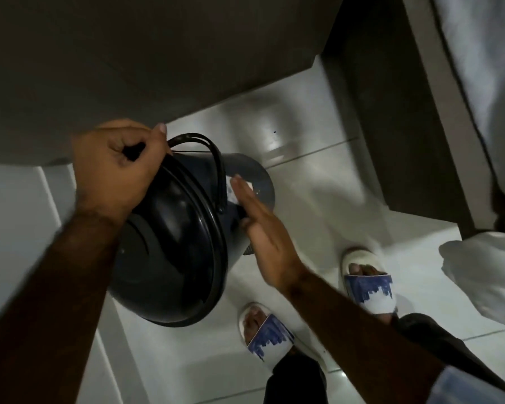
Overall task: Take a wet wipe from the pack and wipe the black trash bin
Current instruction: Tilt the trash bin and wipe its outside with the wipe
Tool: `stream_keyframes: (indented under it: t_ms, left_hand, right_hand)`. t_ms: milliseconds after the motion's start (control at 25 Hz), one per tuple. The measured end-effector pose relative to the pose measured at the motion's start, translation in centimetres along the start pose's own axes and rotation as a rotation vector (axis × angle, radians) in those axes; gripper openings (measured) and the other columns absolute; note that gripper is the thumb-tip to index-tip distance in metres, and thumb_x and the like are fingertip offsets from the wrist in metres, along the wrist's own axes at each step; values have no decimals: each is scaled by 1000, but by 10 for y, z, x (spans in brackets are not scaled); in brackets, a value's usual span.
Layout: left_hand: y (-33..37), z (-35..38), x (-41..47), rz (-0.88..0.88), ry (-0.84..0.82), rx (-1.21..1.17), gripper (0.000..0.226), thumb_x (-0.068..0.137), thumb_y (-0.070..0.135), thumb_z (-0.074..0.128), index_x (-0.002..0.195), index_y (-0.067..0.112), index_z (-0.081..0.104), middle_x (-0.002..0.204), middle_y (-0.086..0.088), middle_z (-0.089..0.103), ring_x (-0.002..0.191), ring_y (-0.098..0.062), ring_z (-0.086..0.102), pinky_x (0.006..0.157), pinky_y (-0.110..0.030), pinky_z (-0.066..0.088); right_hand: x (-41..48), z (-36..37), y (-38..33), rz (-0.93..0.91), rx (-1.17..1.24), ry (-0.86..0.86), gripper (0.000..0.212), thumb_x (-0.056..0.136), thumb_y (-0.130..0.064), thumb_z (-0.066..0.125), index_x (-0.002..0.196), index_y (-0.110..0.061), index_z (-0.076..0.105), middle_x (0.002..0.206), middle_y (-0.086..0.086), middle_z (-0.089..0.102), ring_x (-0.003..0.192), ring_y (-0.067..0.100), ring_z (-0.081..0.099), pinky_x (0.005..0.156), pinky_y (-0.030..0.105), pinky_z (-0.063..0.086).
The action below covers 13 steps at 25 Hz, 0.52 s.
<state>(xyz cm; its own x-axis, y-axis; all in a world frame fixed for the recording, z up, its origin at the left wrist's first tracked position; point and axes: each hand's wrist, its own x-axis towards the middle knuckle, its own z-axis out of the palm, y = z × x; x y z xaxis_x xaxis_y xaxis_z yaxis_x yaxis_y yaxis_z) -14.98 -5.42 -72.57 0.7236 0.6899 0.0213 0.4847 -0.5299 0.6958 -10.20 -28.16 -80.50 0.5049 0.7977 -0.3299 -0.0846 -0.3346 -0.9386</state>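
The black trash bin (172,237) hangs tilted above the tiled floor, its lid facing me and its base pointing away. My left hand (117,167) is closed on the bin's thin black handle (207,150) at the top rim. My right hand (263,228) lies flat against the bin's side wall, fingers straight, pressing a white wet wipe (234,191) that shows under the fingertips. The wipe pack is not in view.
A dark cabinet panel (158,53) fills the upper left, and a dark furniture edge (405,141) runs down the right. White cloth or a bag (484,275) lies at the right. My feet in white-and-blue slippers (368,287) stand on the white floor tiles (303,176).
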Motion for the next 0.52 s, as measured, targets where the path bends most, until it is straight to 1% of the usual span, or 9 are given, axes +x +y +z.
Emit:
stream_keyframes:
  t_ms: [40, 80, 160, 240, 280, 320, 360, 440, 520]
  left_hand:
    - [-2, -2, 1, -2, 6, 5, 28, 100, 25, 63, 78, 12, 74, 75, -10, 69, 70, -25, 65, 68, -22, 47]
    - [-4, -3, -1, 2, 8, 9, 29, 101, 25, 63, 78, 11, 74, 75, -9, 69, 70, -24, 66, 68, -23, 48]
    - [-5, -5, -8, 15, 12, 2, 29, 101, 26, 62, 79, 12, 74, 77, -8, 70, 71, -20, 65, 70, -23, 49]
    - [-8, -5, -13, 28, 23, -13, 30, 102, 28, 61, 78, 14, 73, 75, -9, 69, 70, -18, 65, 70, -25, 50]
    - [-9, -5, -13, 23, 29, -17, 31, 102, 30, 61, 78, 15, 73, 74, -10, 69, 70, -19, 65, 70, -28, 50]
    - [-12, -5, -12, 9, 40, -21, 32, 102, 31, 60, 77, 15, 73, 74, -11, 69, 70, -20, 65, 70, -32, 51]
    - [-13, -4, -11, -11, 57, -26, 32, 102, 31, 60, 77, 15, 74, 74, -13, 69, 70, -22, 66, 70, -35, 52]
    - [-14, -5, -8, -41, 83, -41, 30, 100, 27, 60, 77, 14, 75, 74, -15, 70, 70, -24, 67, 70, -38, 54]
    - [-13, -7, -7, -41, 84, -52, 27, 97, 21, 59, 76, 14, 74, 73, -13, 69, 69, -15, 65, 70, -30, 52]
  right_hand:
    - [-10, 4, 7, -51, -41, -18, 60, 105, -17, 31, 165, -19, 31, 175, -4, 27, 162, 8, 21, 132, 30, 19]
    - [-13, 6, 17, -39, -46, -21, 61, 105, -17, 30, 166, -18, 28, 176, -2, 24, 163, 10, 18, 133, 33, 19]
    - [4, 3, 31, 112, 22, 36, 61, 106, -20, 29, 166, -11, 25, 176, 7, 22, 164, 19, 19, 133, 42, 19]
    - [34, -9, 41, 299, 53, 65, 56, 110, -19, 31, 165, -7, 25, 174, 13, 26, 162, 28, 24, 132, 48, 23]
    - [47, -15, 43, 351, 47, 58, 53, 112, -16, 33, 164, -5, 26, 173, 15, 29, 161, 29, 27, 130, 49, 25]
    - [55, -18, 45, 362, 32, 49, 52, 113, -13, 35, 164, -4, 27, 172, 16, 31, 161, 30, 28, 130, 49, 25]
    - [55, -16, 41, 330, 23, 52, 52, 113, -11, 35, 164, -4, 27, 172, 16, 30, 161, 30, 28, 130, 48, 25]
    - [36, -2, 23, 179, 13, 57, 58, 108, -18, 32, 166, -10, 25, 175, 10, 26, 163, 24, 22, 133, 47, 21]
    - [-1, 21, 7, 44, 16, 47, 68, 101, -22, 30, 168, -22, 19, 178, -3, 18, 165, 13, 14, 134, 40, 17]
